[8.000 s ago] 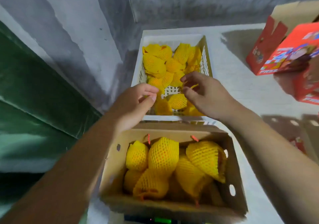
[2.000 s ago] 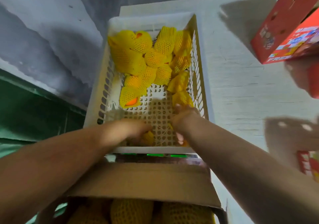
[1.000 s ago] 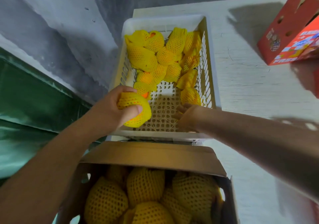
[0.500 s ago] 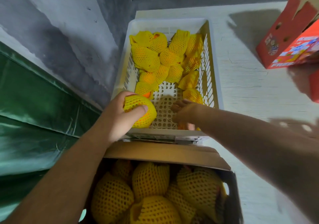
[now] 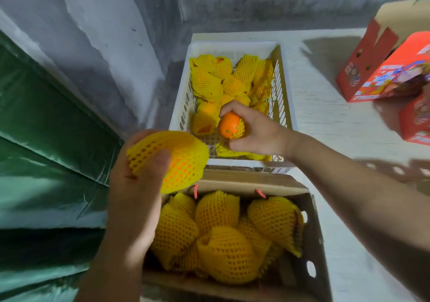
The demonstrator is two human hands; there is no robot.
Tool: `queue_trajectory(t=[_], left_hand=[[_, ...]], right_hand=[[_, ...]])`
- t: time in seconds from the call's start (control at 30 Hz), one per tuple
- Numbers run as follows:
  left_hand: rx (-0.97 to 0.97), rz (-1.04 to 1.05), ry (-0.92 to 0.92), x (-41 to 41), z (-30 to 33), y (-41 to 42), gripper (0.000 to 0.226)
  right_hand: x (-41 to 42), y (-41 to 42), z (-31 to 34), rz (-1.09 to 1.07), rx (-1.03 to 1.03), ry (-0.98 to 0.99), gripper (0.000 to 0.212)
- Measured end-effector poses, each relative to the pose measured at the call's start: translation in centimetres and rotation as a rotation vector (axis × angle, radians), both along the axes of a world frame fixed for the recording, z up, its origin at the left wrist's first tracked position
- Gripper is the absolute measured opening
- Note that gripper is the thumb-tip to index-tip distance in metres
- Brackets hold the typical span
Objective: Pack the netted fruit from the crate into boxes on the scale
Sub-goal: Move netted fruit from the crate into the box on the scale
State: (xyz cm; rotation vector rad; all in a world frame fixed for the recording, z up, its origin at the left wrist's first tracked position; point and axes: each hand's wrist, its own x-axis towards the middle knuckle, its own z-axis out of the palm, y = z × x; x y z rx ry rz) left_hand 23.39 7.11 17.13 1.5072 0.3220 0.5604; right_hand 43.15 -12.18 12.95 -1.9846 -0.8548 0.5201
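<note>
Now both your hands are loaded: half a second ago only your left hand [image 5: 132, 199] held a netted fruit [image 5: 172, 160], and it has since lifted clear of the crate [image 5: 285, 106] to hover at the cardboard box's [image 5: 311, 250] near-left corner. Your right hand [image 5: 253, 129], then empty, has closed on a second fruit [image 5: 230, 127], its net slipped half off. Two fruit are in transit. I count roughly seven in the box and about a dozen left in the crate. Two red cartons [image 5: 381, 69] wait on the worktop [image 5: 325, 120].
</note>
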Motion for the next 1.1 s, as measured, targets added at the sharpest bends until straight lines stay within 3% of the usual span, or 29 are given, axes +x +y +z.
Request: queue_trajectory(t=[0.2, 0.43, 0.53, 0.6, 0.7, 0.8, 0.9, 1.0, 1.1], left_hand=[[0.432, -0.298, 0.185, -5.2, -0.4, -0.4, 0.038], [0.508, -0.438, 0.258, -7.4, 0.9, -0.4, 0.068], [0.419, -0.314, 0.148, -10.1, 2.4, 0.1, 0.054], [0.321, -0.384, 0.108, -12.8, 3.0, 0.1, 0.056], [0.103, -0.549, 0.103, -16.4, 2.3, -0.1, 0.06], [-0.049, -0.423, 0.105, -18.6, 2.2, 0.2, 0.038], [-0.154, -0.448, 0.077, -19.6, 2.1, 1.4, 0.042], [-0.137, -0.531, 0.014, -20.8, 2.6, 1.6, 0.033], [-0.142, -0.529, 0.067, -21.8, 2.8, 1.5, 0.035]], right_hand=[[-8.0, -0.8, 7.7, -0.184, 0.219, -0.131, 0.055], [-19.7, -2.3, 10.2, -0.455, 0.39, -0.196, 0.046], [-24.9, -1.5, 9.6, -0.647, 0.487, -0.037, 0.042], [-27.8, 0.0, 9.3, -0.691, 0.53, 0.114, 0.041], [-31.2, 2.7, 9.6, -0.653, 0.612, 0.347, 0.042], [-33.8, 4.0, 10.5, -0.529, 0.768, 0.597, 0.038], [-36.0, 4.0, 11.0, -0.453, 0.716, 0.599, 0.038], [-37.5, 3.7, 11.4, -0.425, 0.705, 0.594, 0.04], [-38.7, 3.1, 11.4, -0.43, 0.66, 0.582, 0.044]])
